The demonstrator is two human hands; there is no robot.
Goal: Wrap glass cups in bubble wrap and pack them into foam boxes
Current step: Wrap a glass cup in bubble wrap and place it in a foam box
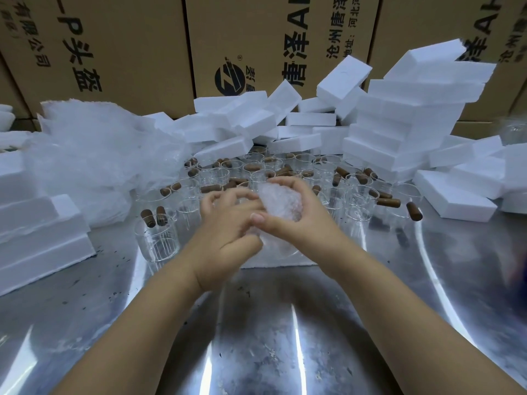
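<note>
Reaches in over the near edge of the scuffed steel table [256,352] with two bare forearms. Grips, just past the table's middle, a bubble-wrapped glass cup [281,202] between both hands: left hand [228,223] curled against its near left side, fingers bent onto the wrap; right hand [291,206] clamped round its right side, thumb laid across the front, fingers closed over the top. Holds the bundle low over a flat white foam piece [279,259] lying on the table; touching it or not, cannot tell. Close behind and to both sides of the hands, a crowd of clear ribbed glass cups [159,238], upright, mouths up, packed near one another. Among them and across their rims, short brown cylinders [414,210], two resting on the rim of the nearest left cup. At the left edge, a stack of foam boxes [37,238], and behind it a loose heap of bubble wrap [94,155]. Toward the right edge, more white foam blocks lying flat, with a leaning foam tower [399,124] behind them. Along the far edge, further blocks tumbled at all angles. Beyond the table, cardboard cartons [256,38] printed with black Chinese characters.
</note>
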